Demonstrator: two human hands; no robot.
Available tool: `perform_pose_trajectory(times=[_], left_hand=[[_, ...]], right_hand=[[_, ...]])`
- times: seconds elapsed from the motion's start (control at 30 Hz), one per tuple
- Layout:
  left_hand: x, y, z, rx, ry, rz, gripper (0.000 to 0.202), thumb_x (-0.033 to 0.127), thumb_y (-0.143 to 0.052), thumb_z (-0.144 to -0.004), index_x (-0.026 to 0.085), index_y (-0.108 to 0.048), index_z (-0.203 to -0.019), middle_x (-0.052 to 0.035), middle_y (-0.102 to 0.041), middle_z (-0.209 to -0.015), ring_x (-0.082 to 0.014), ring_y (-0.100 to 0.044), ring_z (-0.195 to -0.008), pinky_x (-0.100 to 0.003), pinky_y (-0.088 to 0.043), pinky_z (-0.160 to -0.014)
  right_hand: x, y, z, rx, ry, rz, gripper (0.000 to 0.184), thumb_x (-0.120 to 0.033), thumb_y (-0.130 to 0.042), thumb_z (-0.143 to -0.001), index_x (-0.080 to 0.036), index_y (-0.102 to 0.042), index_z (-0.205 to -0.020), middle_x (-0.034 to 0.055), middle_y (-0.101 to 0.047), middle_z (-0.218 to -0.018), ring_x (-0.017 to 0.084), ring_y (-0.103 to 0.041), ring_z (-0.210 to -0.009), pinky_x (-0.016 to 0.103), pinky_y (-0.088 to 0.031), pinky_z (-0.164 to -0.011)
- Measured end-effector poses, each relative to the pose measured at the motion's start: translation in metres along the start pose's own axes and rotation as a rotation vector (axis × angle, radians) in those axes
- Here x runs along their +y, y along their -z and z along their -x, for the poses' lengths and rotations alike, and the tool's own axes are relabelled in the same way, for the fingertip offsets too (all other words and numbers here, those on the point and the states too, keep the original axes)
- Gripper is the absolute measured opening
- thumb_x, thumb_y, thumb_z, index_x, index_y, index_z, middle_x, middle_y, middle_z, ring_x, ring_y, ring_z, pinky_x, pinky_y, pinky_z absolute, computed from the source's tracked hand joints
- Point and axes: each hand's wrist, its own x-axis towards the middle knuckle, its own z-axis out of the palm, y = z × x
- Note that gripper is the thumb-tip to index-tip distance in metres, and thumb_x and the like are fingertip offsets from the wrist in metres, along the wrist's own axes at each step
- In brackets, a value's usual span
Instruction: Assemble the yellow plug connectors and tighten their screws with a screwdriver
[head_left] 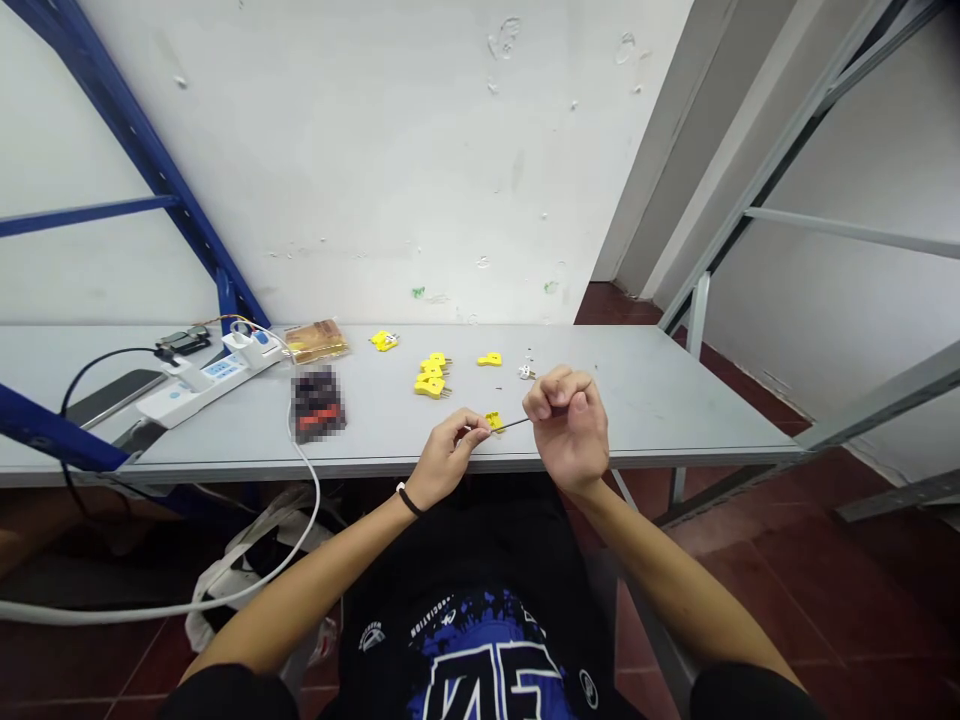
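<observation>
A thin metal shaft (pixel 514 424), like that of a screwdriver, runs between my two hands above the table's front edge. My left hand (pixel 448 457) pinches its left end between thumb and fingers; any small part at the tip is too small to make out. The other end goes into the curled fingers of my right hand (pixel 570 425), which hide any handle. Just behind the shaft, by my left fingertips, is a yellow plug shell (pixel 493 419). Farther back lie a white plug core with metal pins (pixel 526 372) and a yellow plug cover (pixel 490 359).
Several yellow plugs (pixel 430 386) sit grouped left of centre, with more yellow pieces (pixel 384 341) behind. On the left are a blurred black-and-red item (pixel 318 404), a brown plastic packet (pixel 316 341), a white power strip (pixel 217 372) and a phone (pixel 112 397). Tiny dark screws dot the grey table (pixel 645 400).
</observation>
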Motion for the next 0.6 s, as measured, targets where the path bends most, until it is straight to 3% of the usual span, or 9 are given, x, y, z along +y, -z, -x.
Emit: perform_pose_trajectory(times=[0.2,0.37,0.6], left_hand=[[-0.011,0.006,-0.010,0.016,0.017,-0.060,0.026,0.042,-0.055,-0.097,0.018,-0.062,-0.089,-0.0043,-0.065,-0.089,-0.0171,-0.058,-0.079,-0.030,-0.048,-0.077],[-0.025,0.011,-0.027,-0.120,-0.045,-0.189,0.021,0.035,-0.053,-0.098,0.018,-0.062,-0.091,-0.0051,-0.065,-0.091,-0.0189,-0.059,-0.084,-0.032,-0.047,-0.081],[-0.038,0.014,-0.043,-0.220,-0.098,-0.369,0.012,0.025,-0.056,-0.095,0.018,-0.065,-0.089,-0.0049,-0.065,-0.090,-0.0203,-0.059,-0.087,-0.035,-0.047,-0.086]], right_hand=[[0.013,0.013,-0.003,-0.086,0.034,0.315,0.031,-0.049,-0.040,-0.106,-0.024,-0.054,-0.092,0.0048,-0.053,-0.088,0.018,-0.055,-0.075,0.035,-0.050,-0.065],[0.031,0.032,-0.009,-0.147,-0.101,0.414,0.032,-0.048,-0.042,-0.106,-0.023,-0.050,-0.089,0.0017,-0.054,-0.084,0.015,-0.055,-0.069,0.031,-0.048,-0.062],[0.052,0.033,-0.010,-0.155,-0.092,0.487,0.036,-0.052,-0.040,-0.106,-0.024,-0.047,-0.085,0.0008,-0.054,-0.079,0.015,-0.055,-0.064,0.032,-0.046,-0.062]])
